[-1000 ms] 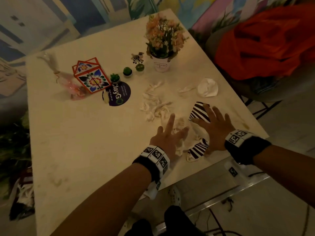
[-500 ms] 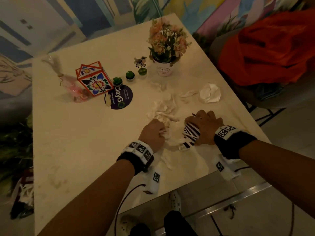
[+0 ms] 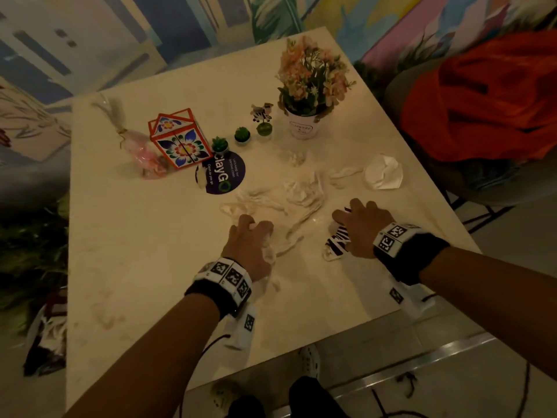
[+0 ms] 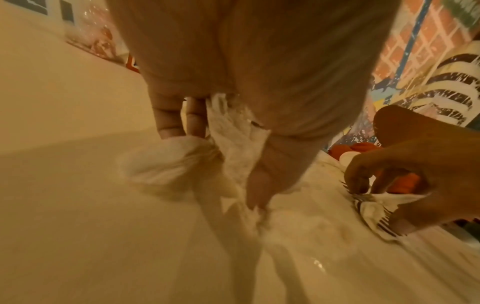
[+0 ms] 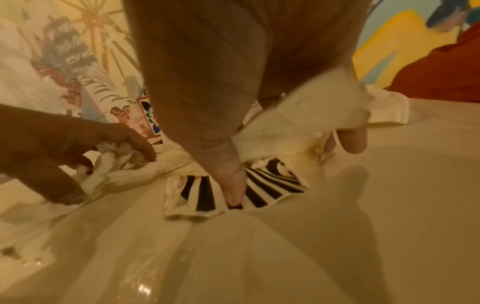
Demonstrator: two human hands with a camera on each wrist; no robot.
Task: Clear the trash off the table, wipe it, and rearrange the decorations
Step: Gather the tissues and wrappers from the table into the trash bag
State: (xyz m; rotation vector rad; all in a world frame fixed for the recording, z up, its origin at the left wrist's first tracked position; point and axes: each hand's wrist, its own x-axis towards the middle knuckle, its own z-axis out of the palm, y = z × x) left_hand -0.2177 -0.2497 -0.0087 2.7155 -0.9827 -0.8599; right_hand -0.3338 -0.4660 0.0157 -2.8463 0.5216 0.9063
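Torn white tissue scraps [image 3: 289,197] lie strewn across the middle of the pale table [image 3: 135,251]. My left hand [image 3: 253,227] has its fingers curled over a bunch of these scraps [image 4: 231,131] and grips them against the tabletop. My right hand [image 3: 349,215] grips a crumpled black-and-white striped paper [image 3: 337,241]; in the right wrist view its thumb presses the striped paper [image 5: 262,189] while the fingers clasp a white fold of it. A balled white tissue [image 3: 382,176] lies beyond the right hand.
Decorations stand at the back: a flower pot [image 3: 304,128], a zebra figure [image 3: 262,114], small cacti [image 3: 242,134], a floral box [image 3: 177,140], a pink bag [image 3: 147,158] and a purple round sticker [image 3: 224,176]. An orange cloth [image 3: 482,101] covers a chair on the right.
One second ago both hands lay flat with spread fingers on the trash. Their fingers have curled, the left round tissue scraps and the right round the striped paper, which is now bunched.
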